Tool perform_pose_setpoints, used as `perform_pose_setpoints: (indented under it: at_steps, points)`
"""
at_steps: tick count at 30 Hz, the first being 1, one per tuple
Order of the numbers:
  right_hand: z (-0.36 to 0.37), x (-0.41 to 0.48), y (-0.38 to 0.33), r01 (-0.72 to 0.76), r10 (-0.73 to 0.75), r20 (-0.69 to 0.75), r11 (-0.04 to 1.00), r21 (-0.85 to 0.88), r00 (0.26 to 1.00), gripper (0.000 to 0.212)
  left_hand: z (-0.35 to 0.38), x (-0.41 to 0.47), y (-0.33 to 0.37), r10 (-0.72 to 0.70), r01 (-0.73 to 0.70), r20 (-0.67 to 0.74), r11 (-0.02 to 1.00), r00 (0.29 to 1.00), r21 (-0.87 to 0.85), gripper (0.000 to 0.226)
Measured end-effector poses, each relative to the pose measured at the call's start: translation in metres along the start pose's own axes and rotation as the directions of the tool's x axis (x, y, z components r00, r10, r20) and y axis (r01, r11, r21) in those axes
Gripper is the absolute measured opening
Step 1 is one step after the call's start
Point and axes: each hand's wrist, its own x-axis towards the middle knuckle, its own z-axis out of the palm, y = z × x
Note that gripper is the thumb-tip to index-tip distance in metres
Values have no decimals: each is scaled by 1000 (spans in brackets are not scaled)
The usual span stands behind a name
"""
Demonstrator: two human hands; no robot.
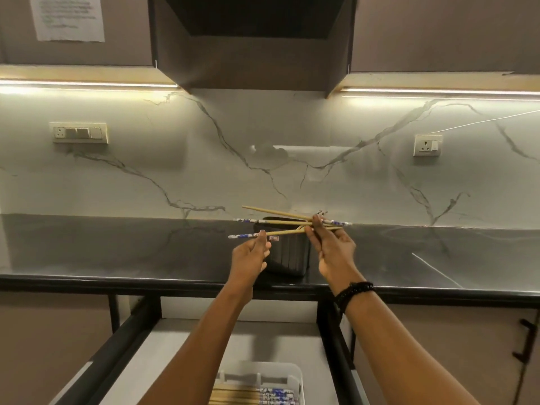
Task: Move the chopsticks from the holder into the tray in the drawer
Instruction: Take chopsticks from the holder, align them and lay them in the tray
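Several wooden chopsticks (282,222) with blue-and-white patterned ends lie crossed in a loose fan above the black ribbed holder (287,252) on the dark counter. My right hand (330,248) pinches the bundle near its right end. My left hand (249,255) pinches the patterned end of the lowest stick at the left. Below, the open drawer (187,343) holds a white tray (295,372) with several chopsticks (248,394) lying in it, partly hidden by my forearms.
The black counter (117,252) has a raised front edge. A marble backsplash carries sockets at left (78,133) and right (427,145). A dark hood (251,42) hangs overhead. A cabinet handle (524,340) sticks out at lower right.
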Motion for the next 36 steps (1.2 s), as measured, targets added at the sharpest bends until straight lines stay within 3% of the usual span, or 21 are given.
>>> perform_pose_setpoints:
  at_steps: [5, 9, 13, 19, 23, 25, 29, 33, 36]
  points:
    - [-25, -9, 26, -130, 129, 30, 991, 19, 991, 27, -7, -7, -24, -85, 90, 33, 975, 996, -205, 33]
    - [-35, -9, 42, -211, 212, 21, 976, -45, 977, 34, -16, -7, -33, -148, 120, -47, 918, 988, -377, 22]
    - [-40, -8, 46, -249, 255, 38, 961, -121, 966, 43, -22, -5, -33, -139, 91, -80, 896, 987, -434, 20]
    - [-53, -2, 29, -94, 95, -3, 973, -210, 995, 21, -32, -4, -26, -82, 16, -145, 913, 986, -407, 22]
    - [-52, -3, 17, 71, -73, -6, 983, -171, 997, 18, -39, -5, -19, 81, -130, -189, 956, 979, -262, 19]
    - [-49, -6, 13, 173, -169, 37, 956, -235, 985, 20, -42, -7, -19, 192, -217, -188, 969, 963, -119, 16]
    - [-42, -12, 17, 376, -259, 288, 777, -505, 922, 31, -37, -11, -22, 341, -325, -72, 930, 937, 175, 12]
    - [-34, -20, 30, 537, -187, 518, 490, -687, 834, 37, -25, -17, -26, 359, -374, 106, 884, 927, 279, 15]
    - [-28, -23, 32, 605, -114, 611, 363, -708, 784, 26, -21, -19, -25, 357, -395, 176, 873, 917, 287, 20]
